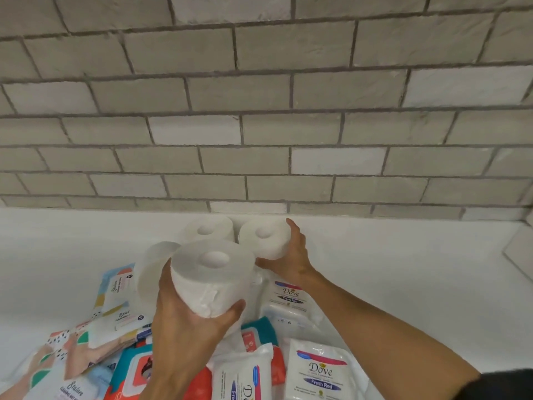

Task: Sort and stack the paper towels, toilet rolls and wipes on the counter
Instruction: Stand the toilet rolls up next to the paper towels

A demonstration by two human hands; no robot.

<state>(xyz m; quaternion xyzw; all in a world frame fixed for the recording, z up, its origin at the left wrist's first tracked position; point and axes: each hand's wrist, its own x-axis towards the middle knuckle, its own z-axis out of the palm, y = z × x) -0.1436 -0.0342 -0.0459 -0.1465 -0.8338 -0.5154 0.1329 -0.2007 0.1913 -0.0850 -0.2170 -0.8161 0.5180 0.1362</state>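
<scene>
My left hand [184, 321] grips a white toilet roll [212, 274] upright above the pile of wipes. My right hand [291, 255] holds a second toilet roll [264, 236] near the wall, its hole facing up. A third roll [209, 228] stands against the wall just left of it. A fourth roll [153, 267] lies partly hidden behind the roll in my left hand. Dove wipes packs [320, 370] lie at the front right, with another Dove pack [288, 297] under my right wrist. Patterned wipes packs [115, 290] lie at the left.
A white counter [403, 255] runs along a grey brick-tile wall [259, 111]. More packs with teal and red covers [129, 368] are heaped at the bottom left. A tiled side wall [519, 249] closes the counter at the right.
</scene>
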